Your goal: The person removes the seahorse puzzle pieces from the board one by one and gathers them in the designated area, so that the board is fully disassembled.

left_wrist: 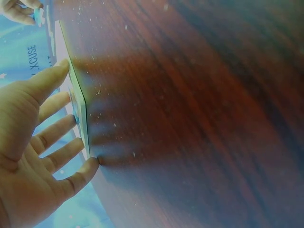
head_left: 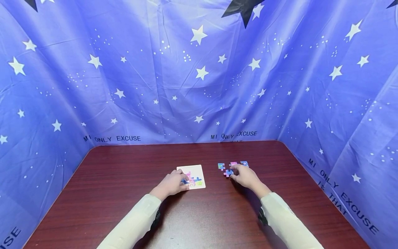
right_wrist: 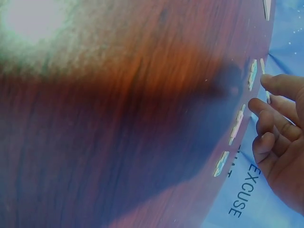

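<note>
A cream puzzle board (head_left: 198, 169) lies near the middle of the table, a pink, blue and green picture partly filled in on it. My left hand (head_left: 172, 183) rests on its left side. In the left wrist view the fingers (left_wrist: 57, 128) are spread and fairly straight, with thumb and fingertips at the board's edge. To the right, my right hand (head_left: 247, 177) pinches a blue jigsaw piece (head_left: 228, 172) between thumb and fingers, raised a little over the table. The right wrist view shows that piece thin and edge-on beside the thumb (right_wrist: 281, 86).
Loose jigsaw pieces lie just beyond the right hand: a blue-green one (head_left: 221, 166), a pink one (head_left: 233, 163) and a blue one (head_left: 244, 163), partly behind the hand. A blue star-printed curtain (head_left: 161, 86) encloses the dark red wooden table (head_left: 124, 166) at back and sides.
</note>
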A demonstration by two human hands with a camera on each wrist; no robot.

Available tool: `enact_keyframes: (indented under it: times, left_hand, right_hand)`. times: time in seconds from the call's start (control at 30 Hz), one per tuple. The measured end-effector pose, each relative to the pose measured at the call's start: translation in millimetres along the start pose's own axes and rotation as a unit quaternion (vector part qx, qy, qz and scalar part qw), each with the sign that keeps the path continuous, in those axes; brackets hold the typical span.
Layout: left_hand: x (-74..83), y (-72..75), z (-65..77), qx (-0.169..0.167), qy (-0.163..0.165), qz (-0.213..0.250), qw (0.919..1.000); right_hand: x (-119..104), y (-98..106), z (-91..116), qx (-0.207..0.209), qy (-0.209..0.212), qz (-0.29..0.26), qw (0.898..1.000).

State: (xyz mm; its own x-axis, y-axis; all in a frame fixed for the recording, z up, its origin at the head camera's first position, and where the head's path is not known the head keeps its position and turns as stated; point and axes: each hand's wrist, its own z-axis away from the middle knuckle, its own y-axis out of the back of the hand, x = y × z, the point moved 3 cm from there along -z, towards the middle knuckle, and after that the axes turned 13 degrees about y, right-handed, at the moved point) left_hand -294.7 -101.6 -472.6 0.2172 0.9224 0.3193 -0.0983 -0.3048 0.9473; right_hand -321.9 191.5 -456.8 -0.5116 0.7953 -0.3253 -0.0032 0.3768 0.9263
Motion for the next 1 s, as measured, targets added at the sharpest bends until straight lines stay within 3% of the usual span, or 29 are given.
enact_keyframes:
  times: [0.5, 1.0]
  left_hand:
    - [0.2, -0.3, -0.6, -0.002, 0.006, 0.007, 1.0]
    - [-0.3, -0.6, -0.7, -0.003, 0.008, 0.005, 1.0]
  right_hand:
    - [6.7, 7.6, 6.6, -0.001, -0.023, -0.002, 1.0]
    - [14.1, 10.9, 12.2, 0.01, -0.012, 0.008, 1.0]
